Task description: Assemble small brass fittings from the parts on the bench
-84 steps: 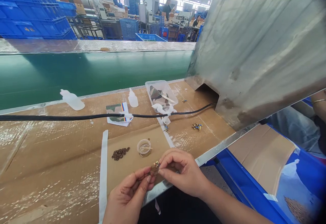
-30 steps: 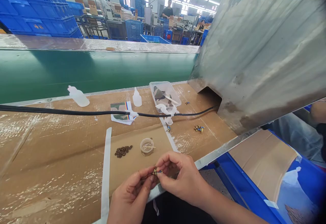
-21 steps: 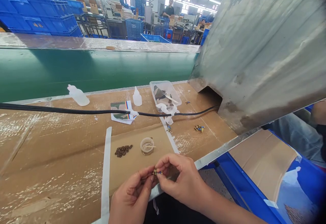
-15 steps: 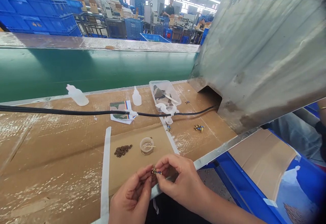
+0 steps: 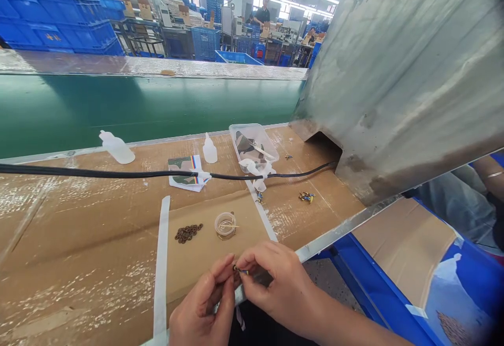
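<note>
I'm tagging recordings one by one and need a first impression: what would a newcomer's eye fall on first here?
Probably the big grey metal panel slanting across the right side, with a black cable running into its base. Then the stacked blue crates at upper left, and, low centre, the right hand pinching a small part beside the left hand.

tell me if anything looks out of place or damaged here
Brown stains mark the sheet-metal housing near its cut-out, odd against the mostly grey metal. Also, a tiny bit of hardware lies apart from the larger blue-and-gold cluster, perhaps strayed.
</note>
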Action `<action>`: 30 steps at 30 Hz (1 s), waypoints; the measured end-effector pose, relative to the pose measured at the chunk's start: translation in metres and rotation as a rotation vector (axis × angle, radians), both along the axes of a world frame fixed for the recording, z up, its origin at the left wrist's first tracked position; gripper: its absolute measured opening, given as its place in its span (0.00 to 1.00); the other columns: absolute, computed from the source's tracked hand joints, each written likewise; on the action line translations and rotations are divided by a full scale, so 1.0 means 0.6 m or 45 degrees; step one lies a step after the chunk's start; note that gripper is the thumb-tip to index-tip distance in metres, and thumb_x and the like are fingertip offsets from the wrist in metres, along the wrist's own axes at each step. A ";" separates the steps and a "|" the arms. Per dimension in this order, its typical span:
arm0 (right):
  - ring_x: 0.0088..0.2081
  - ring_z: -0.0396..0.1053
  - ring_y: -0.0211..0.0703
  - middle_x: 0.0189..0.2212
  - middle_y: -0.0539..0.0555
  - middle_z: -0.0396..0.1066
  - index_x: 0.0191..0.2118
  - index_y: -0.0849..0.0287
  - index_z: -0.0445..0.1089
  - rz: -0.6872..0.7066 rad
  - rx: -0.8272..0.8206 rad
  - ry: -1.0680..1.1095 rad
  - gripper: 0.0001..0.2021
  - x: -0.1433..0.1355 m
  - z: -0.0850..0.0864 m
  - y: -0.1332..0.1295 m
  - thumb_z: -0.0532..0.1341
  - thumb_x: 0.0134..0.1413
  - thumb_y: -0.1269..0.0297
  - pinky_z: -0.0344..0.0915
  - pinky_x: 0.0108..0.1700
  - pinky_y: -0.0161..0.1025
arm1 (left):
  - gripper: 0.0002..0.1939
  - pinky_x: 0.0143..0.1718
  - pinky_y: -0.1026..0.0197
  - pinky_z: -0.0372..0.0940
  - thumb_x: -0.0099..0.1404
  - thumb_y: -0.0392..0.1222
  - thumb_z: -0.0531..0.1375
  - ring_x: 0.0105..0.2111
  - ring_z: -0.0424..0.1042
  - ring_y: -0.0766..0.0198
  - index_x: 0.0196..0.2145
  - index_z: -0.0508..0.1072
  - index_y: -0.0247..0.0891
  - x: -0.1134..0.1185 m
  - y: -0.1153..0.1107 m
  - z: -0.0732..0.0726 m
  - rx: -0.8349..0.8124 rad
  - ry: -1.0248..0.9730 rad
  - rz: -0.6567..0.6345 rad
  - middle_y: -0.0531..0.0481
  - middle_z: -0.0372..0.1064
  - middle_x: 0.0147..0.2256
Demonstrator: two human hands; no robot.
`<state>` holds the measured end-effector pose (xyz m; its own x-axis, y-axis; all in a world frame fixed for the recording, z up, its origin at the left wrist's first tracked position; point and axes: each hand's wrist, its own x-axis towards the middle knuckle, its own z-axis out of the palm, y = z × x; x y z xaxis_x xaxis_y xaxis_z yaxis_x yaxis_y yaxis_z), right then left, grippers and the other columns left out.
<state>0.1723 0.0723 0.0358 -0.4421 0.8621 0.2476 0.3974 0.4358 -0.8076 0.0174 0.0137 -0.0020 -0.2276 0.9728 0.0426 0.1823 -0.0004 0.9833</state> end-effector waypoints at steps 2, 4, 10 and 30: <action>0.32 0.70 0.36 0.30 0.47 0.72 0.34 0.57 0.69 0.031 0.054 -0.028 0.10 0.001 -0.001 0.002 0.60 0.48 0.78 0.64 0.36 0.31 | 0.16 0.42 0.61 0.73 0.62 0.39 0.61 0.37 0.79 0.59 0.48 0.75 0.47 -0.001 0.001 0.002 -0.009 0.029 -0.011 0.53 0.79 0.42; 0.32 0.70 0.36 0.29 0.48 0.72 0.34 0.57 0.69 0.040 0.077 -0.036 0.09 0.001 -0.002 0.002 0.59 0.48 0.78 0.63 0.36 0.32 | 0.16 0.42 0.61 0.73 0.63 0.39 0.60 0.38 0.79 0.59 0.48 0.74 0.47 -0.001 0.001 0.001 -0.013 0.030 -0.025 0.53 0.79 0.43; 0.29 0.71 0.34 0.27 0.46 0.73 0.32 0.58 0.70 -0.084 -0.098 0.069 0.09 -0.006 -0.005 -0.003 0.61 0.44 0.78 0.65 0.34 0.29 | 0.18 0.42 0.64 0.72 0.63 0.37 0.60 0.39 0.78 0.60 0.50 0.73 0.49 0.001 -0.002 -0.009 0.098 0.153 -0.010 0.55 0.78 0.44; 0.30 0.68 0.36 0.27 0.48 0.71 0.33 0.58 0.70 0.084 0.086 -0.028 0.05 0.007 -0.012 0.003 0.59 0.54 0.74 0.61 0.35 0.31 | 0.19 0.42 0.63 0.72 0.63 0.38 0.60 0.39 0.78 0.60 0.52 0.71 0.47 0.000 -0.005 -0.010 0.131 0.280 -0.016 0.52 0.78 0.44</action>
